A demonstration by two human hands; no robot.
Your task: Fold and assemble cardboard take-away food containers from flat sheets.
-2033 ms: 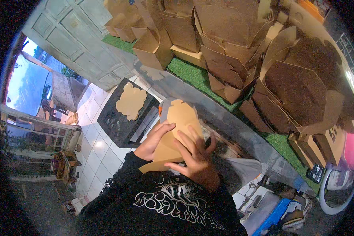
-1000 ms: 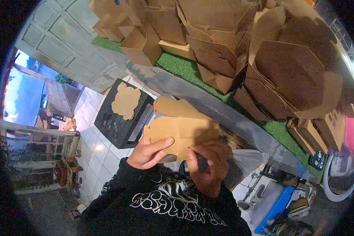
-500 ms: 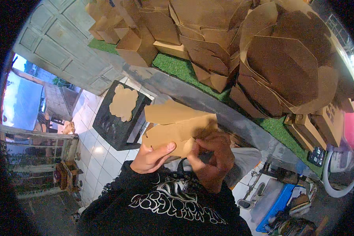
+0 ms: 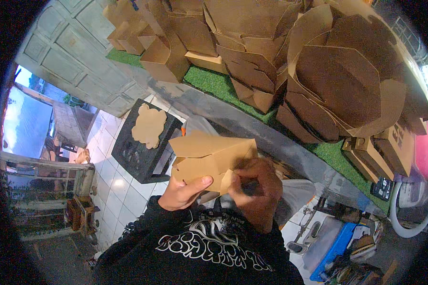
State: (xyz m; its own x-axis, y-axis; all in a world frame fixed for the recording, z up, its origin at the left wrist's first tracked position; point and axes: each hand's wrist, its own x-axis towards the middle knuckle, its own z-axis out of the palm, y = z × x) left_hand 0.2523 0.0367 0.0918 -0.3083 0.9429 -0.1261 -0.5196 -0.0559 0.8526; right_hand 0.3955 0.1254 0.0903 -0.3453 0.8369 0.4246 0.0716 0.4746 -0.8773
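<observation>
A partly folded brown cardboard box [image 4: 211, 161] is held between my two hands in front of my chest. My left hand [image 4: 184, 194] grips its near left side, the thumb lying across the panel and the other fingers hidden beneath. At the near right corner my right hand [image 4: 257, 187] pinches a small flap, which stands up from the panel. A long upper flap of the box stands tilted away from me on the far side.
Beyond the box, a green-topped counter [image 4: 207, 84] carries several folded brown boxes and large stacked cardboard pieces [image 4: 337, 85]. A low black table [image 4: 133, 152] on the left bears a wavy-edged cardboard cutout [image 4: 150, 126]. A blue-edged plastic bin [image 4: 330, 251] sits low on the right.
The box has tipped slightly, its far flap now lower and more foreshortened. The small flap under my right fingers shows more clearly. Both hands keep their hold.
</observation>
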